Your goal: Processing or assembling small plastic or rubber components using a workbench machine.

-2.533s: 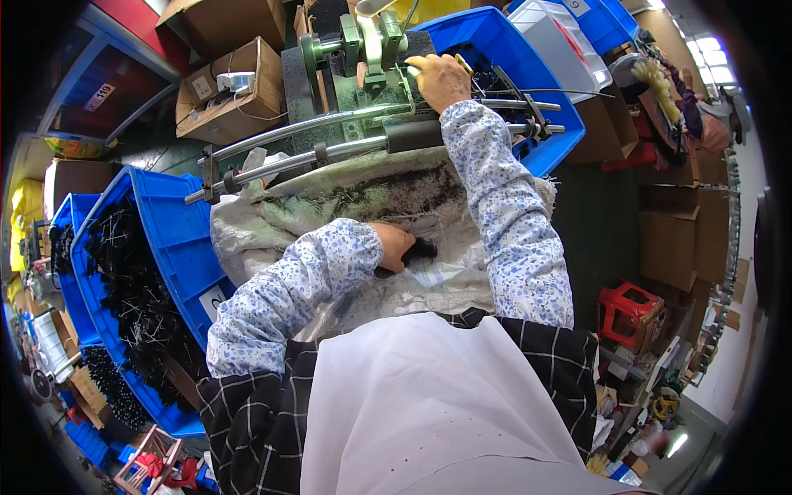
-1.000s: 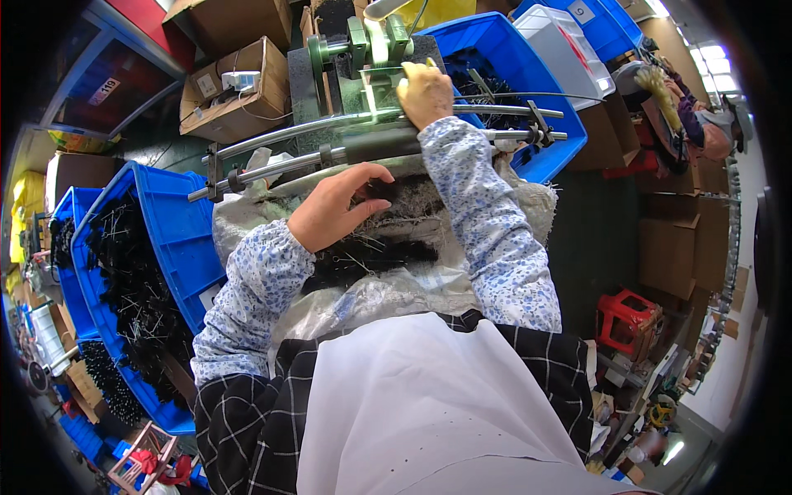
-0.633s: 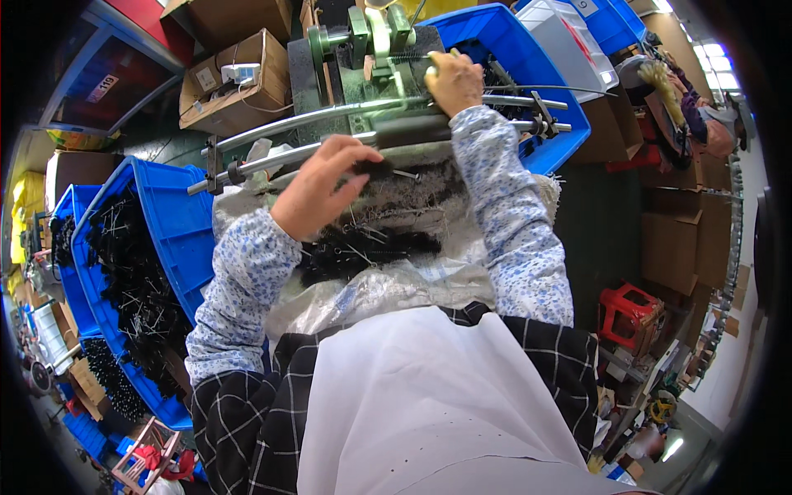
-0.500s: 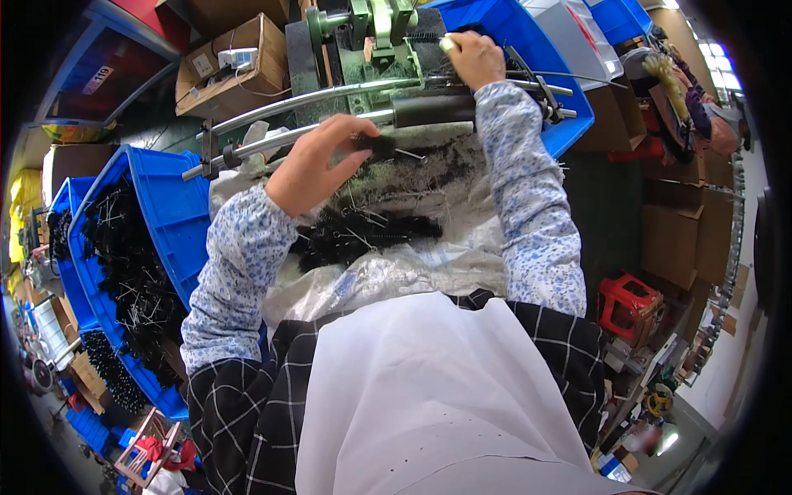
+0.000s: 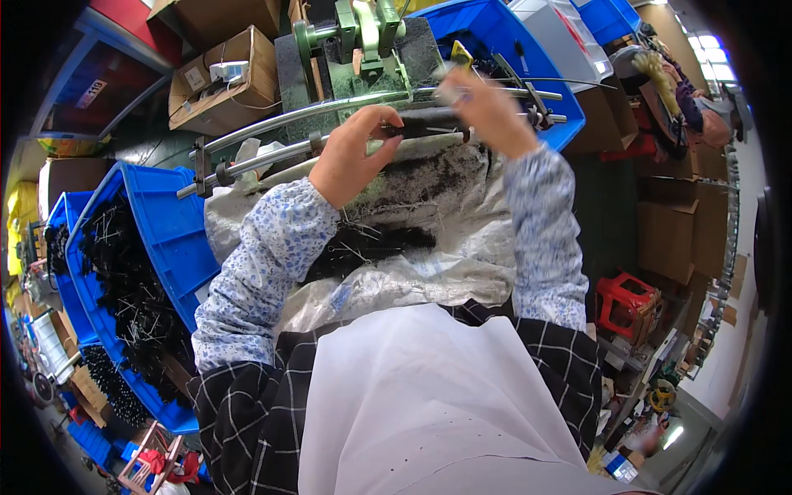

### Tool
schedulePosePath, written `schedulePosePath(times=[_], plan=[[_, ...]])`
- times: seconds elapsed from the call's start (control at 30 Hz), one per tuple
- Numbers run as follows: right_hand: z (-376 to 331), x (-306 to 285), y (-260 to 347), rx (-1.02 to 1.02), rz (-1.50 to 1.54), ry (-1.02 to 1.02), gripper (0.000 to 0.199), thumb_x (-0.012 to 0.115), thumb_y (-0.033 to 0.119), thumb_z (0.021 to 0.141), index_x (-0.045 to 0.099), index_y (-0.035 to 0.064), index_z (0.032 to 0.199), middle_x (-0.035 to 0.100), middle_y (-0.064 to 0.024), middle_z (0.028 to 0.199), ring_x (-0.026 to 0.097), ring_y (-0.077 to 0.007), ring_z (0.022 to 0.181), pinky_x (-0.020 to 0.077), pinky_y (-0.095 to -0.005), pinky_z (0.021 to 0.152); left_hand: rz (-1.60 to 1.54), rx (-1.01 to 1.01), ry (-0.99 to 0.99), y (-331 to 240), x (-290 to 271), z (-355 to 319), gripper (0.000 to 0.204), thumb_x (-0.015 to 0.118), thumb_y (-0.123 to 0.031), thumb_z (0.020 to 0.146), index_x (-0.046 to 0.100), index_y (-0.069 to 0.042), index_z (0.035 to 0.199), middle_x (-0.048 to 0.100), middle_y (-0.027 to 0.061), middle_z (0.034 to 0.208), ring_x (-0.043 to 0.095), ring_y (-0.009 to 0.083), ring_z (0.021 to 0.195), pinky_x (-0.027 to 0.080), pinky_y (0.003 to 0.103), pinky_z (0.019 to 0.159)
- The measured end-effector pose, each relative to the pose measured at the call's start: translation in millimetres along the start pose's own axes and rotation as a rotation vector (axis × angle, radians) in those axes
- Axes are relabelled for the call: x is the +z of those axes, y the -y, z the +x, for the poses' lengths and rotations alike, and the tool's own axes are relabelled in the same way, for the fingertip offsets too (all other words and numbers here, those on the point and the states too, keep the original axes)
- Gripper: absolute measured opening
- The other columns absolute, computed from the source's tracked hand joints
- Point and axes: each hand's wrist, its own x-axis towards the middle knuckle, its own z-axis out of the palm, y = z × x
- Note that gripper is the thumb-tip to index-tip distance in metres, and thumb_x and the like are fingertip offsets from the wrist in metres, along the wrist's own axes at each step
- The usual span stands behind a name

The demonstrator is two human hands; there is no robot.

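Cluttered workshop floor, boxes all round a green machine [image 5: 363, 33]. Left hand [image 5: 355, 153], fingers [image 5: 381, 136] pinched on a dark rod [image 5: 429, 130] just below the machine; right hand [image 5: 487, 107] is blurred, its fingers' state I cannot tell, touching the rod's other end. Curved metal rails [image 5: 272, 136] cross beside them, above a grey sheet [image 5: 412, 272] heaped with black pieces [image 5: 371, 243]. Blue bins [image 5: 165, 239] stand left of the sheet

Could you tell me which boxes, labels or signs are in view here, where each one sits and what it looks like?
Open cardboard box: upper left, behind the curved metal rails; brown, rectangular, small white labels on its flaps, pale parts inside.
White label: far upper left, on a dark shelf edge; small tilted rectangle with dark print.
Cardboard box: top edge, above the open one; plain brown.
Stacked cartons: right side, beside a red stool; brown.
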Motion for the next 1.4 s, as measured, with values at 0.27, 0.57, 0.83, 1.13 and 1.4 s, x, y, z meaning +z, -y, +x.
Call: schedulePosePath(times=[0.27, 0.57, 0.83, 1.13, 1.4], plan=[[17.7, 32.6, -1.3, -0.058, -0.205, -0.258, 0.026, 0.059, 0.017, 0.083, 0.061, 0.0065, 0.106, 0.064, -0.0067, 0.088, 0.061, -0.0191, 0.078, 0.0480, -0.0317, 0.068, 0.240, -0.162, -0.015, -6.1, -1.2, -14.1, 0.033, 0.066, -0.008, 0.077, 0.049, -0.002, 0.104, 0.058, 0.0094, 0.093, 0.060, 0.0169, 0.082, 0.049, 0.030, 0.070], [76.5, 59.8, -30.7, -0.106, -0.558, -0.436, 0.014, 0.051, 0.018, 0.083, 0.065, 0.0135, 0.086, 0.062, -0.0069, 0.081, 0.062, -0.0224, 0.080, 0.0501, -0.0366, 0.068, 0.648, -0.261, 1.196, 20.7, 50.3, -53.1, 0.070, 0.069, -0.038, 0.071, 0.041, 0.000, 0.122, 0.054, 0.0235, 0.108, 0.052, 0.0364, 0.103, 0.043, 0.042, 0.086], [86.3, 63.7, -46.0, -0.155, -0.459, -0.409, 0.020, 0.054, 0.016, 0.081, 0.067, 0.0177, 0.096, 0.061, -0.0058, 0.082, 0.060, -0.0226, 0.080, 0.0483, -0.0369, 0.072, 0.487, -0.375, 1.086, -0.5, 26.7, -42.1, 0.067, 0.067, -0.024, 0.071, 0.036, -0.002, 0.125, 0.058, 0.0237, 0.097, 0.058, 0.0352, 0.090, 0.048, 0.040, 0.079], [80.9, 53.0, -43.1, -0.035, -0.542, -0.363, 0.038, 0.062, 0.028, 0.077, 0.057, 0.0128, 0.112, 0.054, -0.0069, 0.101, 0.051, -0.0236, 0.094, 0.0393, -0.0387, 0.083, 0.860, -0.072, 0.609, 29.3, -11.0, -54.9, 0.053, 0.067, -0.020, 0.067, 0.049, -0.006, 0.115, 0.050, 0.0169, 0.116, 0.047, 0.0297, 0.110, 0.036, 0.038, 0.094], [79.8, 71.7, -43.4, -0.195, -0.355, -0.550, 0.021, 0.058, 0.017, 0.070, 0.060, 0.0070, 0.089, 0.063, -0.0094, 0.085, 0.059, -0.0269, 0.088, 0.0449, -0.0407, 0.074, 0.806, -0.213, 0.790, 16.8, -5.3, -46.7, 0.043, 0.065, -0.012, 0.067, 0.052, -0.004, 0.107, 0.054, 0.0143, 0.098, 0.055, 0.0307, 0.097, 0.046, 0.039, 0.080]])
